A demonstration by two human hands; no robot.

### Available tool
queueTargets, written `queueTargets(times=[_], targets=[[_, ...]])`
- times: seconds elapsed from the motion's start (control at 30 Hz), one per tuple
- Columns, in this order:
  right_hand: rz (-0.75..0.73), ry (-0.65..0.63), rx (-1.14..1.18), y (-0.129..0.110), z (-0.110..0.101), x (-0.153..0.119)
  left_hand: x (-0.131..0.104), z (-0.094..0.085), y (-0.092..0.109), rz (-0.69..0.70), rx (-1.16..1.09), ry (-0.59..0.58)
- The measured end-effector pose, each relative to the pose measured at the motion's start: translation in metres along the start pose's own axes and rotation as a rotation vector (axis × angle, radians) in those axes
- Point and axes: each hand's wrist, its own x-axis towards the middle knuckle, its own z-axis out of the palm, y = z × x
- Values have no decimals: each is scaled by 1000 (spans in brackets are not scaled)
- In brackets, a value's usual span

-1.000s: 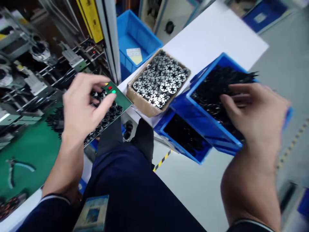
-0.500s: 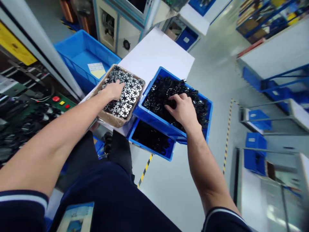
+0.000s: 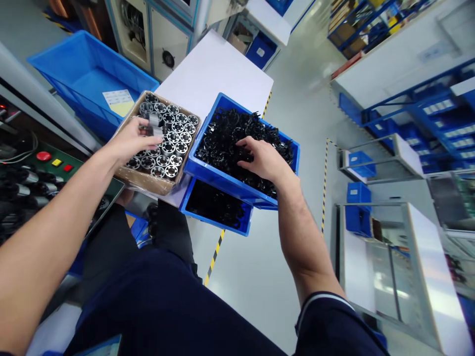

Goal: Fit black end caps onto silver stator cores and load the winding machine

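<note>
My left hand [image 3: 135, 138] grips a silvery metal cylinder [image 3: 154, 124], blurred by motion, just above the cardboard box [image 3: 154, 185]. Rows of round slotted metal cores [image 3: 168, 147] stand upright in that box. To its right is a blue bin [image 3: 230, 179] heaped with black plastic parts [image 3: 222, 136]. Over the heap, my right hand [image 3: 260, 158] has its thumb and fingers apart, with nothing visible held between them.
A smaller blue bin [image 3: 215, 205] of black parts sits lower, toward my body. A large blue tub [image 3: 89, 74] with a paper label stands at the left. Behind lies the white tabletop [image 3: 222, 71]. Green machine panel [image 3: 55, 160] with buttons at left.
My left hand has lifted a metal cylinder out of the rows. My right hand stays over the black parts, its fingers a little wider apart. The whole view has shifted.
</note>
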Motion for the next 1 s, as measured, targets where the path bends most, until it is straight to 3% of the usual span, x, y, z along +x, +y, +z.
queueTargets(times=[0.07, 0.1, 0.2, 0.33, 0.47, 0.57, 0.63, 0.83, 1.0], targets=[[-19, -55, -21, 1, -3, 5, -51, -2, 5, -21, -207, -30], [-23, -77, -28, 0, -5, 8, -80, -2, 7, -69, -415, -40], [-39, -92, -30, -3, -14, 14, -172, 7, 7, -314, -805, -25], [-42, 91, 120, -8, -27, 14, -277, 36, -20, -523, -820, -33], [19, 114, 207, -11, -23, 16, -344, 61, -56, -594, -743, 14], [25, 65, 164, -14, -15, 22, -369, 64, -68, -638, -745, 71], [25, 62, 133, -16, -11, 26, -374, 61, -71, -639, -719, 50], [52, 57, 18, -22, -3, 33, -357, 46, -67, -508, -685, -38], [66, 48, -44, -20, 6, 28, -340, 42, -54, -427, -729, -185]])
